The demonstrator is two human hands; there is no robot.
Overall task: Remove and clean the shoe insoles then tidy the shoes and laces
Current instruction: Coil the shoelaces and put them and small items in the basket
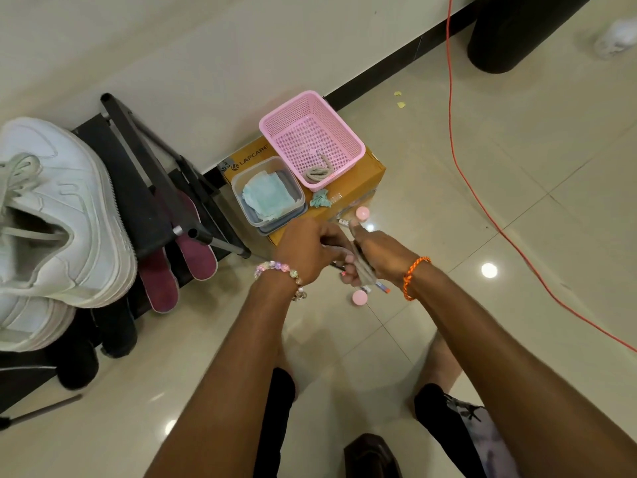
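White shoes, stacked on a black rack, upper one partly laced. Two maroon insoles lean against the rack. Grey lace bundled between both hands; another coiled in pink basket.

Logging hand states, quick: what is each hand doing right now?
Left hand: fingers curled round the folded grey shoelace.
Right hand: fingers grip the same shoelace.

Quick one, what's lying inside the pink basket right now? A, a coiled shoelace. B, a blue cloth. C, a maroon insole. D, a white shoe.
A: a coiled grey shoelace lies at the near end of the pink basket; nothing else shows in it.
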